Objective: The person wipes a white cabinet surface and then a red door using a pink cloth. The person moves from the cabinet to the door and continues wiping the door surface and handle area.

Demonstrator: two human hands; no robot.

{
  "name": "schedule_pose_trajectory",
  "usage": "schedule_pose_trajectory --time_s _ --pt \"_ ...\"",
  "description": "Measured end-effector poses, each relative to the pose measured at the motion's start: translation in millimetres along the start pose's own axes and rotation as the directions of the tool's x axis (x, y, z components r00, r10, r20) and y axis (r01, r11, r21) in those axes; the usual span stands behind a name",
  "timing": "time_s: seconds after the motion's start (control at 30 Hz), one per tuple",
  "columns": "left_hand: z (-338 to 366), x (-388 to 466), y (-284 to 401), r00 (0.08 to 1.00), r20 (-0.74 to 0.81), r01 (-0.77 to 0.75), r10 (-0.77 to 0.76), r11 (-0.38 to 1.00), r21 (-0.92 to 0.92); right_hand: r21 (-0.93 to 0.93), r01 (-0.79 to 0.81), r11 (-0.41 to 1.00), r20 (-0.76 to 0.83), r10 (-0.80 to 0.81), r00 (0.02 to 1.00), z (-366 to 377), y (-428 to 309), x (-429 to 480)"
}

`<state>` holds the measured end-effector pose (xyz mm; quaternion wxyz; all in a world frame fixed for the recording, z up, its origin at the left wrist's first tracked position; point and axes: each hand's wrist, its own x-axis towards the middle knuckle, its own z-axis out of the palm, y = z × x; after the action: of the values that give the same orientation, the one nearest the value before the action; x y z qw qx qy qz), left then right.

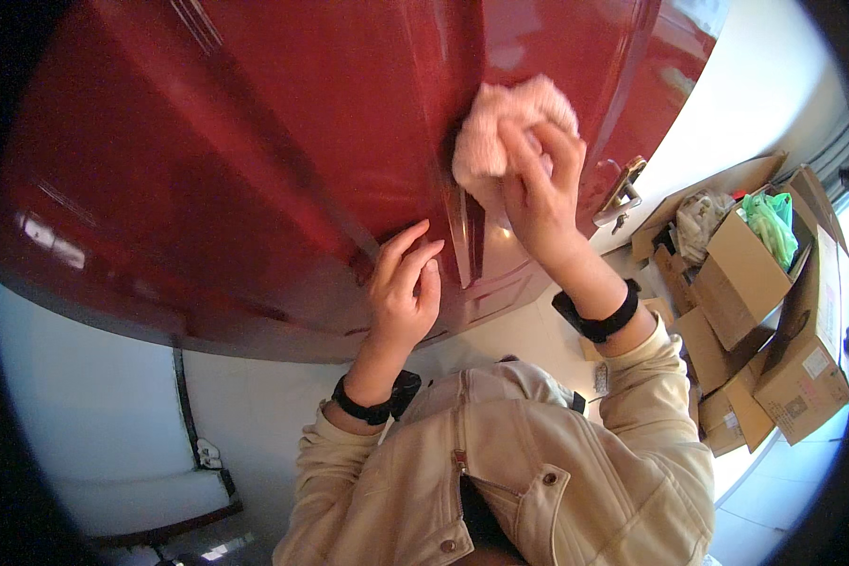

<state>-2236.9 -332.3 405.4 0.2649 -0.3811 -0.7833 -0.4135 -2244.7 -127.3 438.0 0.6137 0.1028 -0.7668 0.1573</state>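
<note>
A glossy dark-red panelled door (269, 141) fills the view in front of me. My right hand (548, 177) grips a crumpled pink cloth (516, 106) against the door's raised moulding, left of the handle. The cloth and fingers look slightly blurred. Lower and to the left, my left hand (407, 286) is near the door surface, fingers apart and bent, with nothing in it. Whether its fingertips touch the door, I cannot tell. A metal lever handle (619, 198) with a key hanging at its lock sits at the door's right edge.
Opened cardboard boxes (743, 283) are piled at the right by the white wall (736, 92). A green plastic bag (771, 223) and a clear plastic bag (700, 219) rest among them. Pale floor tiles (276, 403) lie below, with a dark skirting (184, 403) at left.
</note>
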Motion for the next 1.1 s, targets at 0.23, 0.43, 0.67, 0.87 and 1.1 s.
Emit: schedule_pose_trajectory --time_s 0.23,0.43,0.67,0.87,1.1 --pt "-15 -7 -8 0.994 -0.109 -0.014 0.018 0.999 0.032 0.075 0.080 0.994 0.018 -0.082 0.996 20 -34 -5" --pt "-29 -11 -15 0.990 -0.144 0.004 0.003 0.999 0.052 0.170 0.199 0.965 0.138 -0.223 0.965 19 -46 -7" --pt "-45 -21 -20 0.983 -0.184 0.036 -0.021 0.997 0.074 0.039 0.114 0.993 -0.060 -0.112 0.992 37 -67 45" --pt "-61 -28 -31 0.955 -0.297 0.065 -0.030 0.992 0.111 0.221 0.227 0.949 0.183 -0.269 0.946 46 -106 6" --pt "-89 -38 -38 0.943 -0.329 0.106 -0.053 0.983 0.147 0.184 0.395 0.900 0.179 -0.426 0.887 61 -136 46"
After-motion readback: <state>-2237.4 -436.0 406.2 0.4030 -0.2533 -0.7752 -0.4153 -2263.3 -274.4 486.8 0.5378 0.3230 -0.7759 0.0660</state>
